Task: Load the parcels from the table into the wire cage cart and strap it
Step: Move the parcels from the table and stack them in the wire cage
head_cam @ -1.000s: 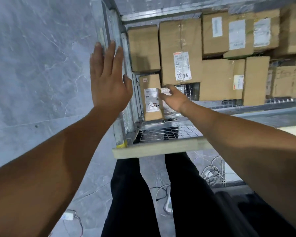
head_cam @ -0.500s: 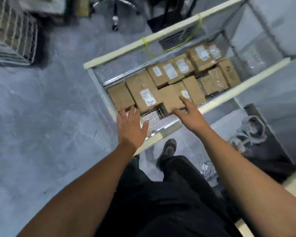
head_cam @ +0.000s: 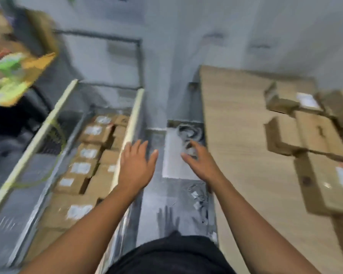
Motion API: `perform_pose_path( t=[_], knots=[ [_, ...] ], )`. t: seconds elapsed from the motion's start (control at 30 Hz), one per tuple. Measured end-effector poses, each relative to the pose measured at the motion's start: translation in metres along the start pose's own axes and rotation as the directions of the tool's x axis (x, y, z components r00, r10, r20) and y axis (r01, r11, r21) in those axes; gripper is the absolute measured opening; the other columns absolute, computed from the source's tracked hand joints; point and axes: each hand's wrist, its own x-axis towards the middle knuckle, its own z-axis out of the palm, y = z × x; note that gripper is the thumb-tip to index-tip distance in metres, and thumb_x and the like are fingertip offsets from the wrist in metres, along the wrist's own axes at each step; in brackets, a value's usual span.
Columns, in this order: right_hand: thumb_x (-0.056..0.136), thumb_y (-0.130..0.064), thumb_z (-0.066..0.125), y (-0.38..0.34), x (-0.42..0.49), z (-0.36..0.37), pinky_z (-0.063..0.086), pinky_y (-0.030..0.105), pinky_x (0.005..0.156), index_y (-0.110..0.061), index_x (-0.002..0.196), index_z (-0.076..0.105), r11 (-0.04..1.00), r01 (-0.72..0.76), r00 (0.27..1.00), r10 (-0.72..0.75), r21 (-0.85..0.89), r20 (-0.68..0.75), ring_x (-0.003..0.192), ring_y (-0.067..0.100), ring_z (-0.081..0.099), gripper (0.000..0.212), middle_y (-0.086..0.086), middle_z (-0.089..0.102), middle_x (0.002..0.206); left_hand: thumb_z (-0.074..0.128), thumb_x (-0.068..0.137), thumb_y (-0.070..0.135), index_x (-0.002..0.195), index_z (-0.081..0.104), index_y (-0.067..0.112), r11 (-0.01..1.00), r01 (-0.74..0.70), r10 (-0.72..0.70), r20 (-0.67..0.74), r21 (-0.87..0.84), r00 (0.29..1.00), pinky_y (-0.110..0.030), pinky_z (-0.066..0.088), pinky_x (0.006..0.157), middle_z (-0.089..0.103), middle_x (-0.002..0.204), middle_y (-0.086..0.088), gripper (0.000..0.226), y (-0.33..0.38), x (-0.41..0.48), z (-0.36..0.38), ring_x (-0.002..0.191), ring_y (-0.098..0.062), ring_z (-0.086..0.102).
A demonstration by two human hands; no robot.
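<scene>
both hands empty, fingers spread, held over the floor gap btwn cart and table. left hand [head_cam: 136, 167] just beside the wire cage cart [head_cam: 134, 115] near rail; right hand [head_cam: 201, 162] near the table [head_cam: 236, 135] edge. cart on the left w/ parcels in cart [head_cam: 91, 155] packed in rows. parcels on table [head_cam: 309, 139] far right, still unloaded. pic blurry.

Both my forearms were bare, no sleeves in sight right up to the frame edge. My left hand [head_cam: 136, 167] and right hand [head_cam: 201, 164] wore nothing: no gloves, rings, watch or bands that I could make out through the blur. Low in the picture sat my black garment [head_cam: 166, 254], plain, no markings readable.
</scene>
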Motion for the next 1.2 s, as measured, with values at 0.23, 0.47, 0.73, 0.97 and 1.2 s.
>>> perform_pose_path(
  t=[0.23,0.47,0.73,0.97,1.2],
  knots=[
    [0.098,-0.058,0.06,0.107,-0.067,-0.142,0.024,0.032,0.122,-0.034,0.161,0.032,0.95,-0.184,0.884,0.272,0.251,-0.38,0.154,0.015,0.027,0.072,-0.007,0.033,0.166,0.043,0.105,0.045,0.148,0.051,0.003,0.918,-0.37,0.392,0.184,-0.14,0.901,-0.051,0.024,0.123,0.051,0.15,-0.021,0.06,0.186,0.039,0.077,0.145,-0.039,0.038],
    [0.094,-0.066,0.06,0.18,-0.142,-0.205,0.031,0.035,0.119,-0.046,0.157,0.035,0.789,-0.225,0.641,0.561,0.571,-0.524,0.152,0.011,0.032,0.071,-0.015,0.036,0.164,0.036,0.1,0.055,0.147,0.052,0.011,0.808,-0.51,0.587,0.333,-0.295,0.738,-0.045,0.027,0.121,0.052,0.149,-0.012,0.066,0.297,0.036,0.133,0.144,-0.03,0.035],
    [0.094,-0.067,0.058,0.216,-0.129,-0.236,0.029,0.031,0.111,-0.044,0.156,0.036,0.719,-0.337,0.422,0.693,0.608,-0.585,0.151,0.015,0.033,0.069,-0.012,0.036,0.163,0.041,0.104,0.05,0.152,0.047,0.016,0.754,-0.553,0.653,0.495,-0.355,0.573,-0.044,0.025,0.124,0.043,0.157,-0.011,0.059,0.37,0.086,0.197,0.15,-0.027,0.029],
    [0.099,-0.049,0.061,0.247,-0.129,-0.267,0.037,0.038,0.116,-0.03,0.157,0.042,0.585,-0.476,0.202,0.8,0.657,-0.565,0.146,0.02,0.041,0.063,-0.003,0.046,0.158,0.045,0.106,0.048,0.157,0.04,0.028,0.618,-0.657,0.755,0.559,-0.432,0.343,-0.047,0.021,0.126,0.026,0.167,-0.006,0.055,0.421,0.096,0.275,0.155,-0.026,0.014],
    [0.1,-0.048,0.06,0.285,-0.134,-0.28,0.039,0.039,0.114,-0.032,0.155,0.044,0.592,-0.504,0.226,0.793,0.629,-0.566,0.143,0.015,0.044,0.059,-0.008,0.048,0.157,0.034,0.107,0.053,0.163,0.026,0.034,0.327,-0.884,0.838,0.534,-0.333,0.109,-0.051,0.004,0.128,0.013,0.173,-0.002,0.06,0.49,0.057,0.36,0.159,-0.034,-0.006]
  ],
)
